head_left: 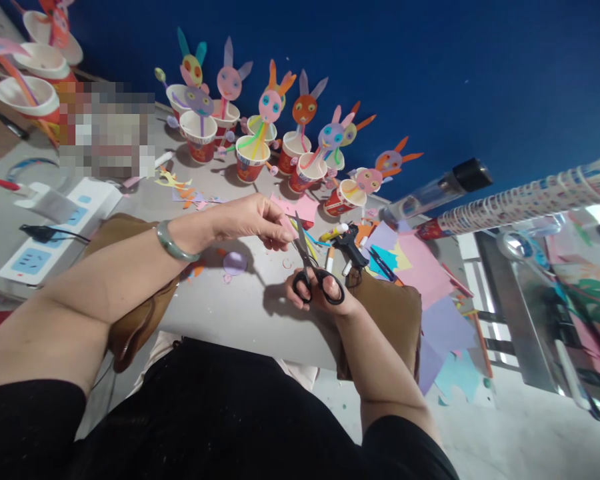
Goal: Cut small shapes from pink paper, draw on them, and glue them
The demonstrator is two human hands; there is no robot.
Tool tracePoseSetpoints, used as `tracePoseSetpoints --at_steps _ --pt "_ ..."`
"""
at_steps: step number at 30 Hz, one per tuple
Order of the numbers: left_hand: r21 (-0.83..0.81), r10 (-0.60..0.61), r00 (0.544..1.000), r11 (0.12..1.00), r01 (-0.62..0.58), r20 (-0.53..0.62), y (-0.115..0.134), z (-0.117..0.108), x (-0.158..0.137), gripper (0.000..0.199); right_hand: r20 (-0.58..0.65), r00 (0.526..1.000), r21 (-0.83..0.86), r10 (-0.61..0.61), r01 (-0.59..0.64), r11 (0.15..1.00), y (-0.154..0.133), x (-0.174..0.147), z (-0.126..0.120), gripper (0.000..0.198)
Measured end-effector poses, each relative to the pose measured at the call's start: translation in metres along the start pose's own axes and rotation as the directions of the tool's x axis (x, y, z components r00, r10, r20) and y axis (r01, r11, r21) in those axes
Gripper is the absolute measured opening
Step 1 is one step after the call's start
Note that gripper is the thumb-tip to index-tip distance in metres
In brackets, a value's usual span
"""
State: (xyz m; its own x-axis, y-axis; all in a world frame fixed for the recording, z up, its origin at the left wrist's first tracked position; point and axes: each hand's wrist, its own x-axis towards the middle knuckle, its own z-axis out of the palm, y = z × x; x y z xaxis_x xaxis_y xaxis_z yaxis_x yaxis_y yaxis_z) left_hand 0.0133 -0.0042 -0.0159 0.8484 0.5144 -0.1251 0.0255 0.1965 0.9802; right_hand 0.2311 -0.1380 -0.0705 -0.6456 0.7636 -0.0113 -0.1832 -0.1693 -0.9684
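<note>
My left hand (263,223), with a green bangle (175,243) at its wrist, pinches a small piece of pink paper (291,229). In my right hand (325,293) is a pair of black-handled scissors (306,257), my fingers through the loops. The blades point up and away, close beside the pink paper; whether they touch it I cannot tell. On the table below lie a purple paper circle (235,263) and a small pink paper round (227,279). A folded pink paper (300,208) is partly behind my left hand.
Paper cups (253,157) with rabbit-faced paper figures line the blue partition (380,67). A glue gun (353,247), markers (334,232) and coloured paper sheets (427,267) lie to the right, near stacked cups (525,193). A power strip (60,230) is at left; brown cushions (390,313) flank me.
</note>
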Motion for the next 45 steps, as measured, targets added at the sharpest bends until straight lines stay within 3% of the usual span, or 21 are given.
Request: tracePoseSetpoints --at_steps 16,32,36,38,40,43,45 --pt "0.016 0.0 1.0 1.0 0.0 -0.001 0.002 -0.001 -0.001 0.013 -0.079 0.997 -0.053 0.018 -0.022 0.998 -0.005 -0.002 0.003 0.061" --pt "0.0 -0.053 0.999 0.999 0.053 0.009 0.001 0.003 -0.001 0.014 -0.081 0.996 -0.044 0.045 -0.049 0.998 -0.004 -0.003 0.004 0.062" --pt "0.026 -0.037 0.999 0.999 0.037 0.02 -0.002 0.004 0.0 0.018 -0.178 0.984 -0.02 -0.025 0.022 1.0 -0.001 0.001 0.003 0.063" --pt "0.057 -0.028 1.0 0.998 0.028 -0.003 -0.004 0.005 0.001 0.018 -0.303 0.948 -0.035 -0.097 0.09 0.995 -0.001 0.005 0.003 0.062" --pt "0.14 -0.006 0.999 0.99 0.011 -0.039 -0.007 0.008 0.003 0.014 -0.468 0.869 -0.114 -0.159 0.119 0.986 -0.003 0.01 0.004 0.055" --pt "0.361 0.015 0.998 0.932 0.01 -0.066 -0.011 0.014 0.005 0.008 -0.658 0.72 -0.271 -0.221 0.047 0.961 -0.004 0.015 0.007 0.035" --pt "0.521 -0.002 0.999 0.853 0.029 -0.052 -0.014 0.019 0.005 0.01 -0.699 0.671 -0.343 -0.246 -0.012 0.939 -0.003 0.016 0.01 0.03"
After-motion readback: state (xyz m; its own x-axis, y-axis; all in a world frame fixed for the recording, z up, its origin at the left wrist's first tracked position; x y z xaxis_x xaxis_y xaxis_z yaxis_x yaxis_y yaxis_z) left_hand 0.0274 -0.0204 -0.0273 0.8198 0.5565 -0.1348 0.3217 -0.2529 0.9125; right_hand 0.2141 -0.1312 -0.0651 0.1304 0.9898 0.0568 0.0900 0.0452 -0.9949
